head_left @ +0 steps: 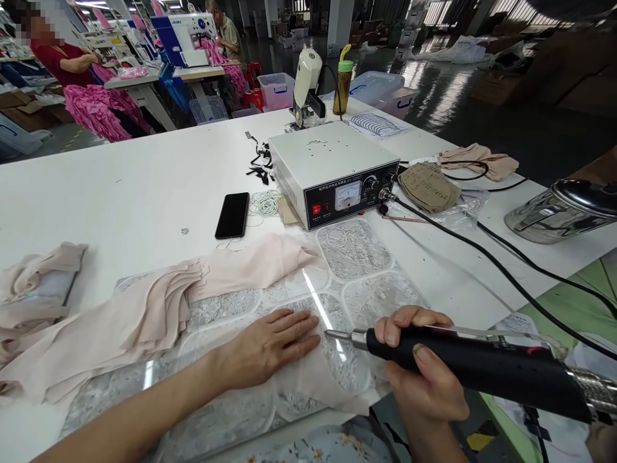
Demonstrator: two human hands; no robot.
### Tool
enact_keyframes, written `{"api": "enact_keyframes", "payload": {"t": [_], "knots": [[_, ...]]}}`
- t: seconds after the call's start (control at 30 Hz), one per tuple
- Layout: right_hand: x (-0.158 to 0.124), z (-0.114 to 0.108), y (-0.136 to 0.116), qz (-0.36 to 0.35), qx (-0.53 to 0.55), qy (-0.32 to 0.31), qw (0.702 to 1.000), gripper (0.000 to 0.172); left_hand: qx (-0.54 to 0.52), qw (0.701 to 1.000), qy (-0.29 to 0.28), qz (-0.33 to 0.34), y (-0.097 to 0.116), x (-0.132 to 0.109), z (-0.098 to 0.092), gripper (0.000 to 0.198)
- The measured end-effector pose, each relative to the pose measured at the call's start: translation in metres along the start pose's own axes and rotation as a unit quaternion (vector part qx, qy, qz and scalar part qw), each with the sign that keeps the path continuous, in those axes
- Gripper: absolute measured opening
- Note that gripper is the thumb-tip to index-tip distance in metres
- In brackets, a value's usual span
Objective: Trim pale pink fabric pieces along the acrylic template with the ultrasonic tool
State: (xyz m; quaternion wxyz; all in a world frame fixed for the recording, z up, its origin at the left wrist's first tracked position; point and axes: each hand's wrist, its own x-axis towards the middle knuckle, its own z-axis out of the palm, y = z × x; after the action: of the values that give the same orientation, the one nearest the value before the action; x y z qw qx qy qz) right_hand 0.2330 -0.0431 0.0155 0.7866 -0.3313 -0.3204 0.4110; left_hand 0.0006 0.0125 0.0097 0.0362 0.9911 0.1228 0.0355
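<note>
My left hand (270, 347) lies flat, fingers stretched out, on a thin pale pink fabric piece (318, 382). Under the fabric is a glossy grey marbled mat (231, 411). My right hand (427, 373) is wrapped round a black handheld ultrasonic welder (477, 363), its pointed metal tip aimed left. That tip is just right of my left fingertips, close to the fabric's edge; whether it touches cannot be told. Beyond my left hand, a fanned stack of pale pink fabric pieces (144, 315) lies across the mat, with another strip (255, 260) reaching toward the machine box.
A white ultrasonic generator box (332, 151) stands behind the mat, its black cable (477, 247) running right. Around it are a phone (232, 215), thin cord (265, 202), brown patterns (429, 186), a green-lidded bottle (343, 87) and a steel mug (559, 212). People sit at sewing machines (186, 38) behind.
</note>
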Motion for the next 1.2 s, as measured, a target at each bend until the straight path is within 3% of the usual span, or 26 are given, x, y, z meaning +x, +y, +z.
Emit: {"api": "enact_keyframes", "payload": {"t": [0.3, 0.6, 1.2], "knots": [[0.002, 0.003, 0.006, -0.002, -0.021, -0.028, 0.999, 0.012, -0.012, 1.000, 0.002, -0.006, 0.001, 0.000, 0.000, 0.042], [0.007, 0.009, 0.012, -0.023, -0.039, -0.011, 0.999, 0.013, -0.011, 1.000, 0.012, -0.004, 0.000, -0.001, 0.002, 0.042], [0.011, 0.009, 0.017, -0.041, -0.028, -0.033, 0.998, 0.014, -0.014, 1.000, 0.023, 0.014, 0.000, -0.001, 0.002, 0.038]]}}
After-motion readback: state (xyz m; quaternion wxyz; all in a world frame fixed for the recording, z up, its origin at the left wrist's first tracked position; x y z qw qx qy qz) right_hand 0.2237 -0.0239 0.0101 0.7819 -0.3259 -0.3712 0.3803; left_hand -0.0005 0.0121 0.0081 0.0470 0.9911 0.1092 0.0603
